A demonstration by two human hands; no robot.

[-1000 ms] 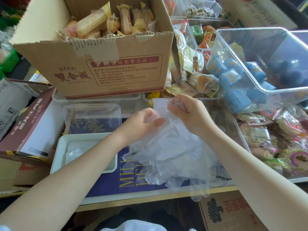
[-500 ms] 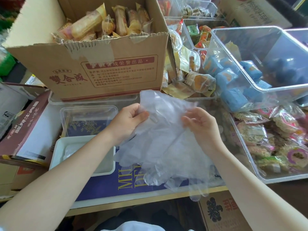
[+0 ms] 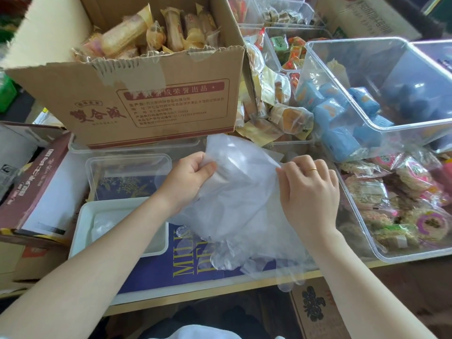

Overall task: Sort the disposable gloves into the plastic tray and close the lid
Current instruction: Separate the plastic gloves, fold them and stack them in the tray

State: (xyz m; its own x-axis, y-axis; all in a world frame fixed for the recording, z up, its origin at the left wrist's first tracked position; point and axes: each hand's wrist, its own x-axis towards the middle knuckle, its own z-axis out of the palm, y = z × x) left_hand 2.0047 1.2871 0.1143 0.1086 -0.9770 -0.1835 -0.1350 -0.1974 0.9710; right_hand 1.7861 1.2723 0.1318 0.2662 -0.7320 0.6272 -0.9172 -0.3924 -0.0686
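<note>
Both hands pinch the gloves [image 3: 239, 204] at the cuff edge: left hand [image 3: 188, 182], right hand [image 3: 308, 189], just right of the tray [image 3: 80, 231]. Likely feather-light, limp, slippery, clingy; grip the cuffs.

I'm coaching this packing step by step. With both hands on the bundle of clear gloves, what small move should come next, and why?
Probably carry the gloves left and lower them into the white tray. Both the left hand and the right hand pinch the bundle's upper edge, the tray sits open just left of it, and the clear lid lies behind the tray, not yet on.
</note>
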